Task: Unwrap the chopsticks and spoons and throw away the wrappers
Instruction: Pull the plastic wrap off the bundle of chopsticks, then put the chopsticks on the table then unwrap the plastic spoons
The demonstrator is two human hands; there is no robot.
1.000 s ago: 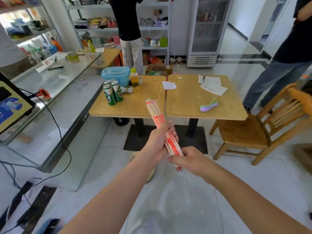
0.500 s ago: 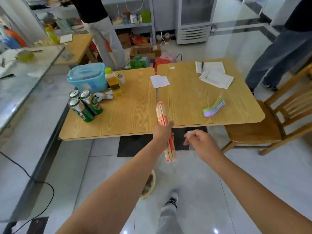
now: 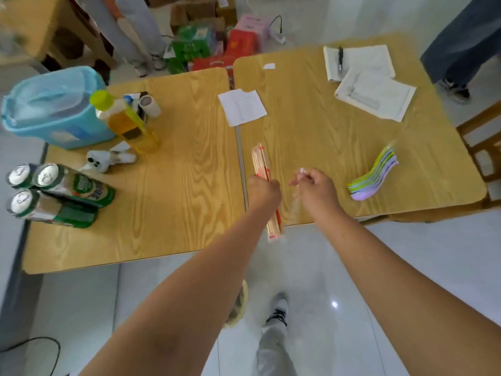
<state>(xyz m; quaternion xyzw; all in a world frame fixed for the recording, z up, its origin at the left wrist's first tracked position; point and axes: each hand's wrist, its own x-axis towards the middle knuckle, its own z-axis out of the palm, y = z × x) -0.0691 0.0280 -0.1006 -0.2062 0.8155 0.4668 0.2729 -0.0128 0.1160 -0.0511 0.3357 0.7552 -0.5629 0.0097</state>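
left hand (image 3: 264, 192) closed in a fist around a bundle of chopsticks (image 3: 260, 164), gripped near mid-length; the bundle runs from 12 o'clock above the fist to 6 o'clock below it, its lower end past the near table edge. red markings visible on the bundle. right hand (image 3: 315, 189) just to the 3 o'clock side of the left, apart from it, fingers curled and pinched on a clear wrapper (image 3: 296, 203) that hangs down from the pinch; film is blurred and its full extent cannot be told. both hands are over the right-hand table (image 3: 311, 126), near the seam with the left-hand table (image 3: 176, 164). at 3 o'clock of the right hand, well apart, a stack of coloured spoons (image 3: 375, 176) lies on the table. at 12 o'clock, a white slip of paper (image 3: 242, 107) straddles the seam; at 1 o'clock, papers (image 3: 375, 92) with a pen (image 3: 340, 59). at 9 o'clock, three green cans (image 3: 58, 195); at 10 o'clock, a bottle of yellow liquid (image 3: 127, 123) beside a blue lidded tub (image 3: 53, 107).
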